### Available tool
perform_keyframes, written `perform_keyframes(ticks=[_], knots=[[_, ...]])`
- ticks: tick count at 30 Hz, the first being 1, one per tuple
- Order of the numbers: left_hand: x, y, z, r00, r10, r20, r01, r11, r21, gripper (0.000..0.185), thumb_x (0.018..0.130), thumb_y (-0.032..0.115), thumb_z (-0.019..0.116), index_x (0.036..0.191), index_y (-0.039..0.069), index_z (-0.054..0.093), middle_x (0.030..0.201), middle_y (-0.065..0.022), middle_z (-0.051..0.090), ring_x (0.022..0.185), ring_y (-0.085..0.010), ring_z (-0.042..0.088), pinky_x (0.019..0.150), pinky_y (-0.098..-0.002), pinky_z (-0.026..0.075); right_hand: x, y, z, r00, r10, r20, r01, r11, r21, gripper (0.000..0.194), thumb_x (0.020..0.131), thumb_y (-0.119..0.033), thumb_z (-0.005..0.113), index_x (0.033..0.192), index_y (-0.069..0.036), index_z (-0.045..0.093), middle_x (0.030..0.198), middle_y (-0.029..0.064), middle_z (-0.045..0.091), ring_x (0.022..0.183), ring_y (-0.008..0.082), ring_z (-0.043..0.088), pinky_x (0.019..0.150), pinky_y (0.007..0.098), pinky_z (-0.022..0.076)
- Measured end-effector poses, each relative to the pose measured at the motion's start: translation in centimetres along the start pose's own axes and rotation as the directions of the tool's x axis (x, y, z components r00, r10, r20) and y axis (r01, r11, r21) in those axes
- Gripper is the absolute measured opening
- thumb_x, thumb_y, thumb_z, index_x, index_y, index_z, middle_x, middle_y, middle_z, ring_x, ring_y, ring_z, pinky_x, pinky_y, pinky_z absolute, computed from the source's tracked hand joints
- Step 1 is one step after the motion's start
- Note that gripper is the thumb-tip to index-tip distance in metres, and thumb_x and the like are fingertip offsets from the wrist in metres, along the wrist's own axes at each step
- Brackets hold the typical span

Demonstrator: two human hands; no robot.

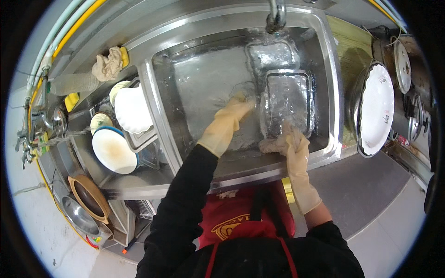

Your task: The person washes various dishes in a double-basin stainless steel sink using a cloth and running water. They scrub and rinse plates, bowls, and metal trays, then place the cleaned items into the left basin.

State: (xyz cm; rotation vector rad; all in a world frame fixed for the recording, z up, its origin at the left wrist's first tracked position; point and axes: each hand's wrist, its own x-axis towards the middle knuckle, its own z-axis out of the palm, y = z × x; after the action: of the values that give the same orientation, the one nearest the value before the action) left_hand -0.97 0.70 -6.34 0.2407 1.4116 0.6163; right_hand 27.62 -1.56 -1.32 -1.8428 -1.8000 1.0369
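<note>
Both my hands wear cream rubber gloves over a stainless steel sink basin (330,104) holding water. My left hand (240,107) reaches down left of the middle, its fingers partly under the water and blurred, so its grip is unclear. My right hand (295,139) is closed on a wet, greyish cloth (273,145) near the basin's front right. Just beyond the cloth, a rectangular metal tray (288,99) lies in the water. Another tray-like metal piece (273,54) lies behind it, under rippling water. A faucet (277,21) hangs over the back edge.
In the left basin stand a white scalloped plate (134,109), a round plate (114,150) and a metal tray. A crumpled cloth (108,64), yellow sponge (72,101) and plastic bottle (74,83) lie on the back ledge. Large oval white dishes (376,109) stand at right.
</note>
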Motion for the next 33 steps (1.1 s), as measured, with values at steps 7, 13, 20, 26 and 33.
perform_keyframes(ticks=[7, 13, 20, 26, 33], knots=[[2.7, 0.3, 6.6, 0.995, 0.044, 0.09, -0.073, 0.933, 0.353, 0.098, 0.094, 0.061, 0.074, 0.167, 0.007, 0.036, 0.164, -0.0258, 0.046, 0.152, -0.036, 0.043, 0.116, -0.0389, 0.044, 0.6, 1.1, -0.1, 0.987, -0.039, -0.158, 0.047, 0.998, 0.049, 0.043, 0.096, 0.0, 0.07, 0.139, 0.0, 0.061, 0.133, 0.0232, 0.064, 0.124, 0.0408, 0.063, 0.107, 0.0465, 0.0484], [5.5, -0.9, 10.4, 0.926, 0.143, -0.348, 0.009, 0.916, 0.401, 0.058, 0.093, 0.047, 0.069, 0.132, 0.004, 0.067, 0.121, -0.0288, 0.072, 0.112, -0.0473, 0.07, 0.093, -0.0527, 0.057, 0.7, 1.3, -0.2, 0.987, -0.064, -0.148, 0.073, 0.996, 0.059, 0.055, 0.088, 0.011, 0.058, 0.142, -0.001, 0.062, 0.13, 0.0229, 0.064, 0.121, 0.0416, 0.062, 0.106, 0.0464, 0.0484], [3.3, -5.2, 3.0, 0.847, 0.126, -0.516, -0.041, 0.984, 0.173, 0.043, 0.098, 0.036, 0.064, 0.118, -0.001, 0.071, 0.102, -0.0265, 0.075, 0.094, -0.0418, 0.072, 0.082, -0.0492, 0.054, 1.1, 0.7, -0.2, 0.958, -0.233, -0.165, 0.231, 0.972, -0.031, 0.051, 0.09, 0.009, 0.059, 0.14, -0.001, 0.064, 0.127, 0.023, 0.065, 0.114, 0.0429, 0.065, 0.097, 0.0441, 0.0527], [-8.3, -1.5, -2.7, 0.873, -0.004, -0.487, -0.121, 0.967, -0.224, 0.041, 0.101, 0.02, 0.053, 0.137, 0.002, 0.061, 0.109, -0.0226, 0.072, 0.091, -0.0273, 0.068, 0.085, -0.0421, 0.054, 1.5, 2.7, 0.2, 0.982, -0.176, -0.071, 0.179, 0.983, 0.034, 0.04, 0.098, -0.005, 0.069, 0.137, 0.0, 0.066, 0.116, 0.021, 0.073, 0.102, 0.0387, 0.07, 0.091, 0.0423, 0.0545], [-10.8, -7.5, -5.4, 0.711, 0.011, -0.703, -0.153, 0.978, -0.14, 0.052, 0.108, 0.028, 0.049, 0.153, 0.002, 0.048, 0.129, -0.0239, 0.07, 0.111, -0.036, 0.067, 0.1, -0.044, 0.051, 0.4, -14.2, 5.6, 0.783, -0.259, 0.565, -0.132, 0.819, 0.559, 0.043, 0.106, -0.02, 0.065, 0.145, -0.001, 0.061, 0.142, 0.0187, 0.064, 0.13, 0.0279, 0.061, 0.111, 0.0411, 0.0474]])
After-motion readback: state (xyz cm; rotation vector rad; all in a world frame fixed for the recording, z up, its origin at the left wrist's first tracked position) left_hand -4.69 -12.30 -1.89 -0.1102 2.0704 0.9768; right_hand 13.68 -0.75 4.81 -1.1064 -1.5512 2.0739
